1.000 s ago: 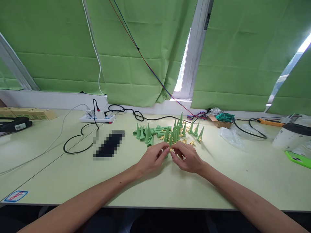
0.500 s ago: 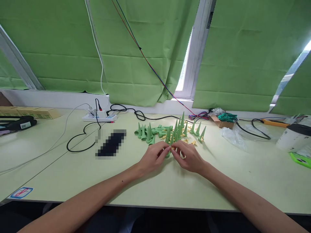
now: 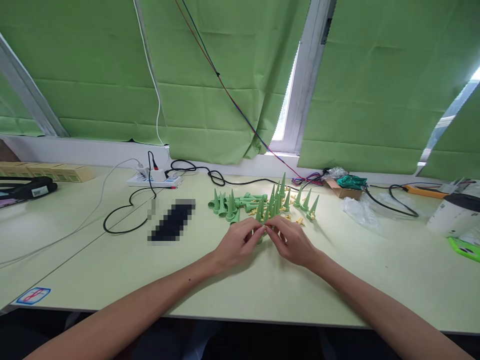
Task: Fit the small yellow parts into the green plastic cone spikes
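Observation:
My left hand [image 3: 240, 240] and my right hand [image 3: 294, 242] meet at the fingertips over the table, thumbs and forefingers pinched together. Whatever sits between them is small and mostly covered by the fingers. Directly behind the fingers stand several green cone-shaped spikes [image 3: 272, 200], tips up. A bit of green [image 3: 260, 240] shows just below my fingertips. Small yellow plastic parts [image 3: 300, 220] lie around the bases of the spikes, close to my right hand. Beyond my left hand is a pile of green hollow pieces [image 3: 255, 200], some lying on their sides.
A power strip [image 3: 153, 179] with cables stands at the back left, near a blurred dark rectangle [image 3: 172, 220]. At the back right are a small cardboard box [image 3: 343, 190], clear plastic bags [image 3: 360, 212], a white cup [image 3: 453, 215] and a bright green phone-like item [image 3: 465, 247].
My fingertips have shifted slightly and closed further together; the bit of yellow seen between them before is now hidden. The camera view has moved a little.

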Demonstrator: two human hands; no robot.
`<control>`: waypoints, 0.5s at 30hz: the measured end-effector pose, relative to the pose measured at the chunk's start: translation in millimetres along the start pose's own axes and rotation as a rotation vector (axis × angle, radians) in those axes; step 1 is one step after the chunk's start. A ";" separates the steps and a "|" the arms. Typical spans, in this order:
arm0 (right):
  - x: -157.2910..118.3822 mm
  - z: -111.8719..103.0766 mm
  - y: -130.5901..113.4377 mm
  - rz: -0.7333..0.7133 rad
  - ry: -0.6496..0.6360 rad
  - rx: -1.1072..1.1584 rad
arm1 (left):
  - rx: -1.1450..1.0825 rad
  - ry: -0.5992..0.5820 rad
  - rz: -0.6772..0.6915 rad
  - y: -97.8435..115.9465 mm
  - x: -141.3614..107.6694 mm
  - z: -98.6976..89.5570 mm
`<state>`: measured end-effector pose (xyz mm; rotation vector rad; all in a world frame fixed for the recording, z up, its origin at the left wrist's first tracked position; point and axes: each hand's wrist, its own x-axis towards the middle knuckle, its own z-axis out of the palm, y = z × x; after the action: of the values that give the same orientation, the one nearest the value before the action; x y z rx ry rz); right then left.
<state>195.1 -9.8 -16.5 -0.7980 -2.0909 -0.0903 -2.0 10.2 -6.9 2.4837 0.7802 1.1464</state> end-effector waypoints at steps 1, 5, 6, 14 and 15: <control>-0.1 0.4 0.1 0.012 0.010 -0.002 | -0.012 0.033 -0.007 0.5 -0.2 0.1; -0.9 1.2 1.1 0.069 0.062 -0.001 | -0.075 0.212 -0.051 3.6 -0.5 0.1; -1.0 1.2 1.5 0.081 0.071 0.001 | -0.085 0.243 -0.068 4.3 -0.3 0.1; 2.1 0.6 2.2 0.124 0.095 0.012 | -0.071 0.172 -0.247 -0.8 1.2 2.4; 2.2 0.6 2.1 0.125 0.093 0.013 | -0.072 0.148 -0.263 -2.5 1.0 3.1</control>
<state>195.0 -6.8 -15.6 -0.8982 -1.9481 -0.0442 0.0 12.7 -9.5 2.1775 1.0503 1.2456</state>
